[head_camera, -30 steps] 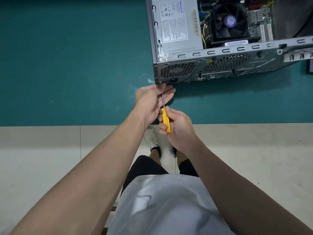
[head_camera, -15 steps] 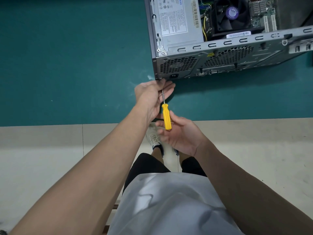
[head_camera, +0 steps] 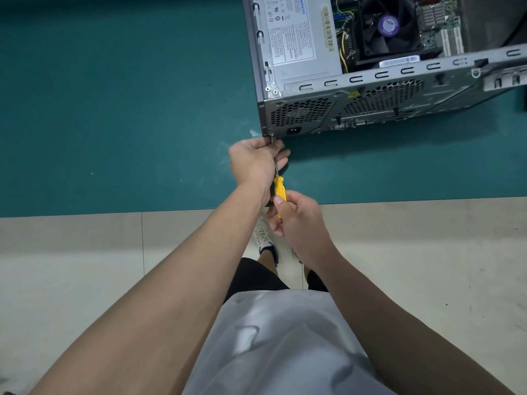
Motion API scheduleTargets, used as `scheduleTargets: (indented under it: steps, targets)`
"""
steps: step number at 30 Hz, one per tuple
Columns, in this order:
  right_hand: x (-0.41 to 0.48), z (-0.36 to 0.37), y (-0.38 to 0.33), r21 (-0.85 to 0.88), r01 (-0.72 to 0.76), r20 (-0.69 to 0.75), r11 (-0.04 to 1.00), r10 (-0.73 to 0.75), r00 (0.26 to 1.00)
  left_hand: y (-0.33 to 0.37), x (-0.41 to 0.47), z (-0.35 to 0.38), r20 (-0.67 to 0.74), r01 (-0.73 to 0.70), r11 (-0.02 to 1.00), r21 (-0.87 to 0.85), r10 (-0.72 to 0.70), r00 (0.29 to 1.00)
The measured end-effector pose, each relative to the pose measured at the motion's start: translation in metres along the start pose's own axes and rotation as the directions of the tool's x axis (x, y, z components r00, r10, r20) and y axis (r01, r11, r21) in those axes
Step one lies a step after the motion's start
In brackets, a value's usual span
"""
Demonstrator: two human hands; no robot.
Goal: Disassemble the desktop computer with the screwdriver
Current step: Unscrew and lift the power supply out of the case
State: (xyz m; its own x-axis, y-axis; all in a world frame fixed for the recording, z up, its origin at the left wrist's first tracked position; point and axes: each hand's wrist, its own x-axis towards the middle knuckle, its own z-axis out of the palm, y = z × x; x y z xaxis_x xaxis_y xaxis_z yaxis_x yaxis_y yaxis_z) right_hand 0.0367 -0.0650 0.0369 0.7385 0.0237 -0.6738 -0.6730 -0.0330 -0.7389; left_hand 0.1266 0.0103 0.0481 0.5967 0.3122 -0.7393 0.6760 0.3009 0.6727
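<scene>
An open grey desktop computer case point(head_camera: 370, 109) lies on the green table mat, its rear panel facing me. Inside I see the silver power supply point(head_camera: 296, 35) and a black fan point(head_camera: 387, 27). A yellow-handled screwdriver point(head_camera: 279, 189) points up at the case's lower left rear corner, its tip at a screw there. My right hand point(head_camera: 296, 220) grips the yellow handle. My left hand point(head_camera: 253, 161) is curled round the metal shaft just below the corner, steadying it.
The green mat point(head_camera: 114, 109) covers the table, whose front edge runs across the middle of the view. Below it are a pale tiled floor point(head_camera: 71, 266), my legs and a white shoe point(head_camera: 263, 235).
My right hand has closed round the screwdriver handle again after loosening its grip half a second ago. My left hand has stayed on the shaft at the case corner.
</scene>
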Motion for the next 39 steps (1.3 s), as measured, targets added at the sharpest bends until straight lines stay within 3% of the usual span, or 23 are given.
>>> scheduleTargets:
  steps: [2, 4, 9, 10, 12, 14, 16, 18, 19, 20, 22, 24, 27, 29, 32, 34, 36, 39]
  targets:
    - [-0.002, 0.003, 0.000, -0.265, 0.089, -0.059, 0.960, -0.109, 0.992, 0.000, 0.001, 0.000, -0.017, -0.008, 1.000, 0.029, 0.009, 1.000]
    - [-0.003, 0.006, 0.001, -0.514, 0.133, -0.074, 0.847, -0.198, 0.977, 0.000, 0.001, 0.001, -0.037, -0.017, 0.999, 0.040, 0.019, 0.999]
    - [-0.004, 0.011, -0.001, -0.823, 0.102, -0.142, 0.559, -0.376, 0.915, -0.001, 0.002, 0.005, -0.046, -0.011, 1.000, 0.010, 0.011, 0.999]
    - [-0.005, 0.013, -0.003, -0.814, 0.125, -0.131, 0.567, -0.389, 0.912, -0.001, 0.002, 0.006, -0.054, -0.003, 1.000, 0.000, 0.003, 0.999]
    - [-0.006, 0.013, -0.009, -0.701, 0.165, -0.125, 0.694, -0.347, 0.929, 0.000, 0.003, 0.006, -0.049, 0.020, 0.999, -0.030, -0.022, 0.999]
    - [-0.004, 0.009, -0.018, -0.494, 0.117, -0.087, 0.862, -0.182, 0.979, 0.003, 0.004, 0.005, -0.021, 0.042, 0.997, -0.063, -0.043, 0.999]
    - [0.002, -0.002, -0.026, -0.138, -0.043, 0.112, 0.989, 0.059, 0.992, 0.005, 0.002, 0.004, 0.017, 0.062, 0.993, -0.104, -0.061, 0.998]
    - [0.005, -0.020, -0.031, 0.182, -0.291, 0.368, 0.939, 0.210, 0.906, 0.007, -0.001, 0.003, 0.060, 0.088, 0.985, -0.147, -0.080, 0.995]
    - [0.005, -0.028, -0.033, 0.243, -0.367, 0.447, 0.898, 0.232, 0.864, 0.008, -0.002, 0.002, 0.081, 0.100, 0.981, -0.165, -0.088, 0.993]
    - [0.005, -0.032, -0.035, 0.257, -0.392, 0.479, 0.883, 0.236, 0.846, 0.010, -0.003, 0.002, 0.101, 0.111, 0.977, -0.183, -0.094, 0.990]
    - [0.005, -0.032, -0.037, 0.170, -0.323, 0.409, 0.931, 0.231, 0.883, 0.011, -0.004, 0.000, 0.130, 0.134, 0.970, -0.204, -0.109, 0.986]
    - [0.005, -0.025, -0.037, -0.132, -0.153, 0.225, 0.979, 0.180, 0.958, 0.011, -0.004, -0.002, 0.134, 0.128, 0.980, -0.155, -0.108, 0.985]
    - [0.006, -0.015, -0.029, -0.604, -0.011, 0.002, 0.797, 0.016, 1.000, 0.008, -0.006, -0.002, 0.066, 0.057, 0.998, 0.034, -0.059, 0.996]
    - [0.005, -0.012, -0.026, -0.665, 0.002, -0.040, 0.747, -0.038, 0.998, 0.006, -0.006, -0.001, 0.011, 0.025, 0.995, 0.101, -0.026, 1.000]
    - [0.001, -0.015, -0.029, -0.500, -0.036, -0.012, 0.865, 0.035, 0.999, 0.008, -0.004, 0.000, 0.011, 0.034, 0.995, 0.095, -0.035, 0.999]
    - [-0.001, -0.020, -0.036, -0.118, -0.188, 0.170, 0.975, 0.206, 0.964, 0.010, -0.004, -0.001, 0.075, 0.071, 0.997, 0.023, -0.073, 0.995]
    - [-0.002, -0.028, -0.042, 0.167, -0.366, 0.363, 0.916, 0.288, 0.886, 0.013, -0.004, -0.005, 0.136, 0.098, 0.995, -0.016, -0.095, 0.986]
    - [0.000, -0.033, -0.042, 0.166, -0.371, 0.407, 0.914, 0.280, 0.870, 0.014, -0.001, -0.009, 0.184, 0.131, 0.989, -0.070, -0.116, 0.976]
